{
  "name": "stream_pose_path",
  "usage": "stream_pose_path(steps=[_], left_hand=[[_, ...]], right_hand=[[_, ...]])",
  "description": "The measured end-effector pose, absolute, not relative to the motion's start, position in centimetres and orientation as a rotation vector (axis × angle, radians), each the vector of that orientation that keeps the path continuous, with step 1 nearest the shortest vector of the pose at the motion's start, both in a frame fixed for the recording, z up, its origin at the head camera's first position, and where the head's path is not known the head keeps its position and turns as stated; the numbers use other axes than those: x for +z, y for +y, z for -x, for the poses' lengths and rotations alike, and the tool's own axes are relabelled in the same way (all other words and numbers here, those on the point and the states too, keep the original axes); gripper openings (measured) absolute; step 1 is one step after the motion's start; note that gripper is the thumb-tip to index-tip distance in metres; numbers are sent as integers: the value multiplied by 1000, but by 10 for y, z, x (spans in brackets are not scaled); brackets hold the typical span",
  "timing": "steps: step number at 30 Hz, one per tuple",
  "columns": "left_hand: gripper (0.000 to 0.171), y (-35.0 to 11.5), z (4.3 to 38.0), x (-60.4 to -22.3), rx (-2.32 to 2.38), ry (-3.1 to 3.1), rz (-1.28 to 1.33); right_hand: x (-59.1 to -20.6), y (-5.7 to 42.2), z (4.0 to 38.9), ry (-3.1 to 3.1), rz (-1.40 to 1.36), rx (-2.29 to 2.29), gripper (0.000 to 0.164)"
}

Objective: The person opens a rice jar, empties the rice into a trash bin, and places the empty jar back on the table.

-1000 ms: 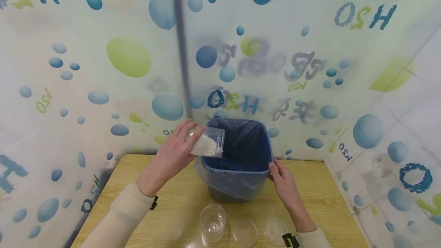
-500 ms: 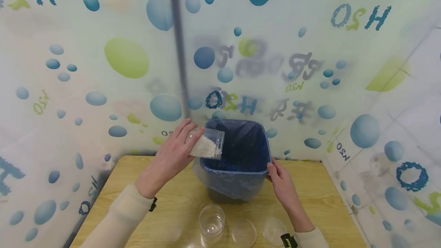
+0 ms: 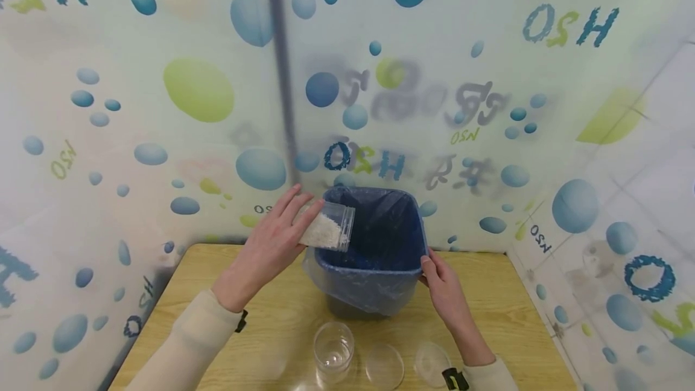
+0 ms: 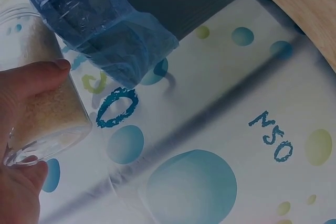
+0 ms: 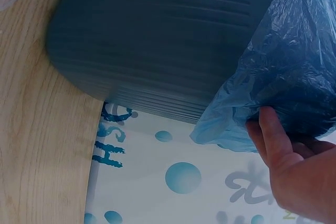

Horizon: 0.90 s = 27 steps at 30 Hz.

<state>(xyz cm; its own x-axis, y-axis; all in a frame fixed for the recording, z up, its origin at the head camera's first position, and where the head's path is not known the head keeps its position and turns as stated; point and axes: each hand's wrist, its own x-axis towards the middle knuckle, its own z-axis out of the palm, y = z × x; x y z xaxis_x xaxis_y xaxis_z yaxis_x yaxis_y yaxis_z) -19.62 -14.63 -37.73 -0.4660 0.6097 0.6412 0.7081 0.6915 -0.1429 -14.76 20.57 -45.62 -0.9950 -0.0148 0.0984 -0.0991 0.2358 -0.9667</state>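
Observation:
My left hand (image 3: 274,240) grips a clear jar (image 3: 338,222) partly filled with white, grainy contents. The jar lies tilted nearly on its side, its open mouth over the left rim of a trash bin (image 3: 374,271). In the left wrist view, thumb and fingers wrap round the jar (image 4: 52,108) and the grains show through its wall. A thin bluish plastic bag (image 3: 374,291) lines the bin and is folded over its rim. My right hand (image 3: 447,288) holds the bin's right rim; in the right wrist view its fingers press on the liner (image 5: 294,72).
In front of the bin, a clear open container (image 3: 333,349) stands on the wooden table (image 3: 260,318). Two clear round lids (image 3: 385,367) lie to its right. A bubble-patterned curtain (image 3: 347,47) stands behind the table and along both sides.
The head view has shifted slightly. Both hands keep their hold on the jar and the bin, and the jar stays tilted at about the same angle.

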Motion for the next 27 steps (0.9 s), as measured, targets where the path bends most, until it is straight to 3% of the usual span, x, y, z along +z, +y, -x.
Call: stream_pose_path(steps=[27], left_hand=[[98,-143,198,-379,-175,-2213,999]], right_hand=[[-457,205,148,-2382,-133,1950,52]])
